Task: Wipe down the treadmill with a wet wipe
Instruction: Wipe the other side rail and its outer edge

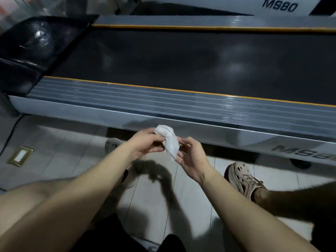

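I see a brass floor plate [20, 156] set in the tiles in front of the treadmill [163, 104]. My left hand [143, 144] pinches the top of the wipe [170, 143] (white, crumpled), held in front of the treadmill's near side rail. My right hand [190, 157] pinches its lower edge. A beige shoe [245, 179] stands beside the treadmill.

Indoor exercise room, dimly lit; whether it was a home or a gym could not be told. A treadmill [163, 57] with a dark belt, a ribbed grey side rail [163, 104] and yellow edging filled the view. Beyond it was a white panel [280, 5] lettered MS80. The floor [63, 151] was pale tile, set with a brass outlet plate [20, 156]. A dark cable [11, 135] ran across it.
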Demonstrator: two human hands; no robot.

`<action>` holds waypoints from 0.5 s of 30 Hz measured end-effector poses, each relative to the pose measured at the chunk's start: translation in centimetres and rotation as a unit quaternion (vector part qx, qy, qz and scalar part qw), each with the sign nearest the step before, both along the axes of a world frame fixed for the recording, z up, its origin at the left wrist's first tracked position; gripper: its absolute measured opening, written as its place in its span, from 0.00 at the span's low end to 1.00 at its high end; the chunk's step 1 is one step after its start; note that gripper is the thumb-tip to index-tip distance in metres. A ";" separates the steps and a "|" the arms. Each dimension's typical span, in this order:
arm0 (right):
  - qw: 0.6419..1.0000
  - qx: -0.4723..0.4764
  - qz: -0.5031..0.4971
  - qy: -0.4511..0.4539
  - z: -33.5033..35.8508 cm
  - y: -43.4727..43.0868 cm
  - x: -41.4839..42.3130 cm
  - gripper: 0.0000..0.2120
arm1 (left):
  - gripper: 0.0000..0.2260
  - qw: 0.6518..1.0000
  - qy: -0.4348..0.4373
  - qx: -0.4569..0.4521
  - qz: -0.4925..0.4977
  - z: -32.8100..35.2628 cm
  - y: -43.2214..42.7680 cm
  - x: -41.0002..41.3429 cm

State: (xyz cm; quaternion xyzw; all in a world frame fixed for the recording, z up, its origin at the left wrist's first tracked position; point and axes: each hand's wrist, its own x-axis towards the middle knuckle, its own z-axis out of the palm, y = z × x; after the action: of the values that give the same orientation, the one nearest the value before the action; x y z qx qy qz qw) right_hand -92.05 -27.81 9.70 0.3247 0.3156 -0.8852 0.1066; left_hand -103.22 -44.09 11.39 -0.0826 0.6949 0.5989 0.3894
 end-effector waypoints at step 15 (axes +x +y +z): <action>0.943 0.166 -0.129 -0.257 -9.6 2.3 -3.0 0.08 | 0.38 0.607 0.476 -0.478 -0.421 -2.2 0.6 -13.1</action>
State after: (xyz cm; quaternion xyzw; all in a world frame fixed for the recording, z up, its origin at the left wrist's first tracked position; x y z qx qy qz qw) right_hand -95.04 -25.52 0.09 0.5919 0.3756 -0.7130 0.0137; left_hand -116.28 -43.54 9.23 0.3412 0.9279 -0.0933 0.1177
